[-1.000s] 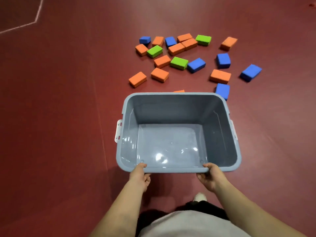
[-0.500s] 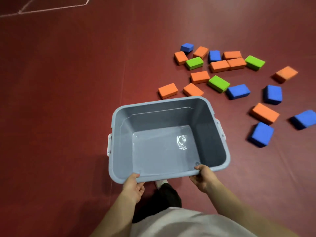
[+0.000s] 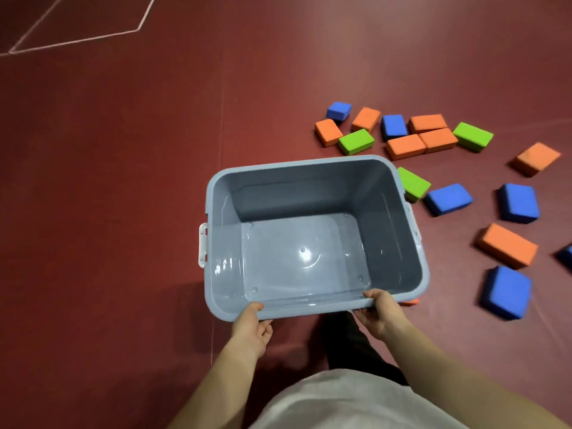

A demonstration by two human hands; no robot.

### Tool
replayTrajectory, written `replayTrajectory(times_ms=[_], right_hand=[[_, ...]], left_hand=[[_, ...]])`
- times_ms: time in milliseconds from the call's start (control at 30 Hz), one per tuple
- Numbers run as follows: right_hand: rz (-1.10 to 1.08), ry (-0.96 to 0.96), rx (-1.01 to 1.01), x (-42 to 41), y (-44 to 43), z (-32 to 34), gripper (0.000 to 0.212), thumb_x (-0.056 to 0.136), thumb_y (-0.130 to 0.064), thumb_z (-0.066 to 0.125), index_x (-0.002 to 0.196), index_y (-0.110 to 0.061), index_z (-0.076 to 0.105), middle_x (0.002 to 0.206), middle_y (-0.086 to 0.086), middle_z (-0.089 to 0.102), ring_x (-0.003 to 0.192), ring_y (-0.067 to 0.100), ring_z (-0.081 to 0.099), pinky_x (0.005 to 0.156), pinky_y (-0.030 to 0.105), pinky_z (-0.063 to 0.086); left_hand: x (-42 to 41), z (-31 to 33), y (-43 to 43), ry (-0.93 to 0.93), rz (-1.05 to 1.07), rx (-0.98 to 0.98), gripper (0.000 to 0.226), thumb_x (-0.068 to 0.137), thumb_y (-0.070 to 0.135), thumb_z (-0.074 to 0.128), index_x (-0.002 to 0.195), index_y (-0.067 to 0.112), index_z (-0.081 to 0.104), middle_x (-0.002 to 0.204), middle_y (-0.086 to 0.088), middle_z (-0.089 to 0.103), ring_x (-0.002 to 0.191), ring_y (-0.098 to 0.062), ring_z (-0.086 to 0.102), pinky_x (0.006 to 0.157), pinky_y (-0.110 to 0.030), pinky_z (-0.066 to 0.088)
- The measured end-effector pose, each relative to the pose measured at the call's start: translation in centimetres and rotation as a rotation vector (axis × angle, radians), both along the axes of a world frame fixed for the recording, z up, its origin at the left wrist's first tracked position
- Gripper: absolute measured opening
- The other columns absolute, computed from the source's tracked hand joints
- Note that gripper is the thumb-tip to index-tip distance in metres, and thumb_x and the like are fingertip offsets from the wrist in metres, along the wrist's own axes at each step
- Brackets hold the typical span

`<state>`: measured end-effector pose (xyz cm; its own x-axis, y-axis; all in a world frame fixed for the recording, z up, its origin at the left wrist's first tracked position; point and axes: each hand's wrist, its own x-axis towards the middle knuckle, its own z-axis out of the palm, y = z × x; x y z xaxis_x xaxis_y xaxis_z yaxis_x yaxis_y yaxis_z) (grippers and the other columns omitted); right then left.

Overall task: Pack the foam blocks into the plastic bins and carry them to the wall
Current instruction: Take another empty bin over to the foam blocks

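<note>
Foam blocks [image 3: 405,146] in orange, blue and green lie scattered across a dark red floor [image 3: 123,181], right of and beyond a gray-blue plastic bin [image 3: 297,165] that a person holds by its near rim. The left grip [image 3: 252,328] curls round the rim near the bin's near-left corner, thumb on top and fingers tucked beneath. The right grip [image 3: 382,314] clasps the same rim toward the near-right corner in like fashion.

The bin's glossy bottom catches a glint of light, and a white latch [image 3: 202,244] shows on its left side. A green block [image 3: 413,184] sits just beside the bin's far-right corner, partly hidden by the wall. A sliver of an orange block [image 3: 409,302] peeks out from under the near-right corner. Well to the right lie a large blue block [image 3: 507,292] and an orange one [image 3: 507,245], with the tightest cluster at the far right.

White lines [image 3: 77,41] cross the floor at far left. The person's white shirt [image 3: 340,397] and a dark trouser leg [image 3: 349,342] fill the near edge.
</note>
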<state>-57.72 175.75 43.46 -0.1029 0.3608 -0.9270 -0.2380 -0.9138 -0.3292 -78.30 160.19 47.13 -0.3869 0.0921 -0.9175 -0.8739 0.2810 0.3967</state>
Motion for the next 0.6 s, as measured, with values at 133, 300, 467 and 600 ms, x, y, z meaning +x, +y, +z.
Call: replayTrajectory(times_ms=[133,300,467,600], right_hand=[[0.022,0.024,-0.003,-6.1,7.8,-1.4,0.011,0.092,0.001,0.047,0.092,-0.006,0.055,0.049,0.006,0.063,0.037,0.015,0.062,0.04,0.03,0.055],[0.107,0.046,-0.037,-15.1,22.1,-1.2,0.012,0.094,-0.001,0.043,0.086,-0.006,0.05,0.046,0.007,0.06,0.032,0.016,0.059,0.04,0.029,0.054],[0.247,-0.016,0.046,-24.1,36.2,0.3,0.013,0.096,-0.011,0.047,0.085,-0.014,0.054,0.048,-0.001,0.061,0.034,0.008,0.055,0.046,0.024,0.056],[0.311,-0.069,0.06,-31.3,43.5,-0.5,0.008,0.095,-0.023,0.058,0.098,-0.016,0.061,0.073,0.001,0.062,0.055,0.012,0.057,0.058,0.028,0.056]], left_hand=[[-5.6,-1.4,7.6,0.004,0.015,-0.012,0.023,0.091,0.008,0.06,0.113,0.012,0.058,0.089,-0.006,0.064,0.076,-0.019,0.064,0.06,-0.026,0.04],[-14.1,-0.6,22.0,0.073,0.015,-0.015,0.004,0.093,0.011,0.058,0.094,0.014,0.058,0.083,-0.003,0.063,0.071,-0.017,0.062,0.06,-0.026,0.04],[-22.3,0.6,34.2,0.049,0.085,0.014,0.008,0.094,0.012,0.058,0.087,0.016,0.055,0.084,-0.003,0.061,0.07,-0.015,0.061,0.061,-0.026,0.04],[-29.7,-1.0,41.4,-0.025,0.147,0.024,0.002,0.094,0.012,0.056,0.094,0.013,0.056,0.087,-0.007,0.063,0.073,-0.019,0.062,0.065,-0.029,0.046]])
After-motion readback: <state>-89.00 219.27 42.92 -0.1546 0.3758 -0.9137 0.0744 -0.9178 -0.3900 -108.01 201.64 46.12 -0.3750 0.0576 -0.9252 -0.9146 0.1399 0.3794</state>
